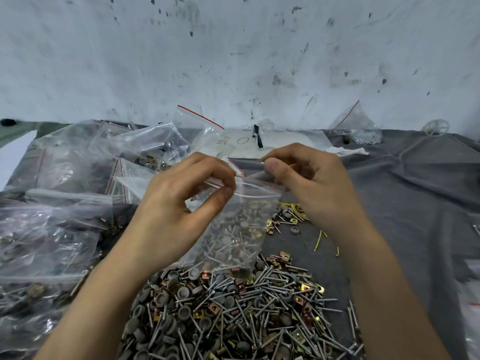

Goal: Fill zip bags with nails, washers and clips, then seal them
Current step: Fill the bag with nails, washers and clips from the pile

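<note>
left hand (181,193) pinches the top edge of the zip bag (233,229) at its left end, thumb below and fingertips on top, right at the red zip line. right hand (309,183) pinches the same edge at the right end between thumb and forefinger, other fingers curled in. both forearms enter from the bottom of the view.

bag hangs between the two hands, mouth up, slightly tilted. its lower corner is down at the far edge of the loose pile (228,313); can't tell if it touches. film is clear, and nails, grey round washers and a few gold clips are visible inside. can't tell whether the zip is closed along its length.

pile sits on the grey cloth (415,190) in front of the person: nails, grey washers, gold and copper-coloured clips, all mixed. small scatter (285,219) of the same parts lies just beyond it, below the right hand, with yellow wire bits (318,240) beside it.

left side: heap of filled bags (52,229), overlapping, red zip lines showing. back, by the scuffed white wall (233,48): white sheet (272,144) with handwriting. well to its right, a clear bag (353,123) stands up with silvery parts at its base.
</note>
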Demonstrator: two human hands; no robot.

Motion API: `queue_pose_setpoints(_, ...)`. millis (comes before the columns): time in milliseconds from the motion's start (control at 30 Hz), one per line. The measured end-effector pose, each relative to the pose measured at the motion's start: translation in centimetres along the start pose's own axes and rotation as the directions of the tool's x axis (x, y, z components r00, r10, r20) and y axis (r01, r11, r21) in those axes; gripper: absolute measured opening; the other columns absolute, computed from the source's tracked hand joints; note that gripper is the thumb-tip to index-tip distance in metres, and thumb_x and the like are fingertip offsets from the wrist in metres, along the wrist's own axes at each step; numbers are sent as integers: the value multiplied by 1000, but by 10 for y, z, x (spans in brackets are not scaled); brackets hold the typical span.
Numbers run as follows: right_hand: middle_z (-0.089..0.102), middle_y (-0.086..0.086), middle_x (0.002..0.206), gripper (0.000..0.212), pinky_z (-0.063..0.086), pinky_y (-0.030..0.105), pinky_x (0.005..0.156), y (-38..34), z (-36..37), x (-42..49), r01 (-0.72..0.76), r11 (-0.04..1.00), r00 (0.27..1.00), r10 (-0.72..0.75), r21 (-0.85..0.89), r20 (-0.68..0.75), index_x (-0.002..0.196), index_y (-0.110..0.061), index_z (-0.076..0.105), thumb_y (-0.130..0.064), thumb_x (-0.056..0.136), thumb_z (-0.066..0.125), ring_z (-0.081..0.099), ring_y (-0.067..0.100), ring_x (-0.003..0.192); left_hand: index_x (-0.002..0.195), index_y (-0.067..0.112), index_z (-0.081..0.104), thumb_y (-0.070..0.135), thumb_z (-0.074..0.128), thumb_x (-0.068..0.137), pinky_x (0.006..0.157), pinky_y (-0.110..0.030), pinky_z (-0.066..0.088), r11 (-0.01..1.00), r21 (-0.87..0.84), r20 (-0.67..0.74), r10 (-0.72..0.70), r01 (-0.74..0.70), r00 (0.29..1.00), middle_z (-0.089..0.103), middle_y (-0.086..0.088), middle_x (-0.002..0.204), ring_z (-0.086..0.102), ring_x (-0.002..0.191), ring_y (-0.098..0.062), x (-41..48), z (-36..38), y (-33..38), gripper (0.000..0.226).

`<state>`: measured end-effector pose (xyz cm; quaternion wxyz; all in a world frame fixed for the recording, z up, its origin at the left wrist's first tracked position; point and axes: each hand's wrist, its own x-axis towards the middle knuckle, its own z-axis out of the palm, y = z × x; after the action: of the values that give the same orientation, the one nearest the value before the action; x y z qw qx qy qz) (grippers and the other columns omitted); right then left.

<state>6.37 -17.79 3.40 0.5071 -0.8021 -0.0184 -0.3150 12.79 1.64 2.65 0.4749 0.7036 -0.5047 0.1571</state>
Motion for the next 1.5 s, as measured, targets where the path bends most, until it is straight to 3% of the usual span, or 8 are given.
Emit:
queue_pose_setpoints(133,62,-11,65,9,48,24,56,41,-7,4,-280,906,946,317,-318,72,77,-27,66,-24,86,67,58,9,62,90,18,65,27,55,88,77,-52,52,1000,13,0,-24,24,1000,64,7,97,65,95,-22,-1,0,1,13)
queue_pose_setpoints(267,55,-9,76,14,42,12,46,78,-4,-4,-310,660,729,627,-684,275,100,-18,70,-21,88,65,53,9,66,89,17,64,27,56,87,79,-45,54,997,59,-27,-44,45,999,64,7,92,65,92,-16,0,-3,2,13)
queue_pose_setpoints(400,55,-2,89,13,42,24,68,98,-2,-6,-419,603,742,659,-679,127,98,-20,71,-16,88,64,53,16,80,87,14,67,15,61,87,75,-18,47,962,274,-74,11,10,997,61,8,88,60,82,-4,1,-8,0,6)
queue_pose_setpoints(667,51,6,132,34,34,36,104,128,15,-11,-306,687,937,339,-659,-82,125,-20,57,-30,92,58,39,26,127,85,15,67,13,66,86,61,-17,40,900,435,-54,-7,30,999,56,8,69,51,65,-13,2,-13,-5,3)
queue_pose_setpoints(833,14,1,159,54,12,39,118,147,20,-17,-326,601,814,571,-729,107,148,-34,25,-46,98,41,10,27,146,86,17,66,21,59,85,57,-10,37,914,397,-78,-59,85,995,55,10,61,53,64,-6,1,-16,-6,7)
queue_pose_setpoints(1067,59,3,122,16,40,32,95,137,19,-12,-332,722,900,435,-607,25,106,-20,68,-22,92,61,52,23,113,89,19,63,20,60,91,57,-22,44,933,335,-45,-127,135,991,61,7,59,60,61,-10,1,-15,-9,4)
queue_pose_setpoints(1267,64,-1,95,11,31,20,69,131,16,-10,-357,738,911,410,-572,-39,99,-13,69,-17,91,62,56,15,92,85,18,70,15,69,85,69,-40,57,926,310,-25,-220,217,975,65,11,70,66,66,-10,0,-16,-14,3)
queue_pose_setpoints(1500,70,-6,80,13,51,27,75,87,9,4,-319,921,947,316,-224,-50,79,-24,68,-13,83,71,65,11,78,84,14,65,14,65,91,70,-17,46,930,340,24,-154,137,988,61,10,80,56,78,-5,0,-19,-16,7)
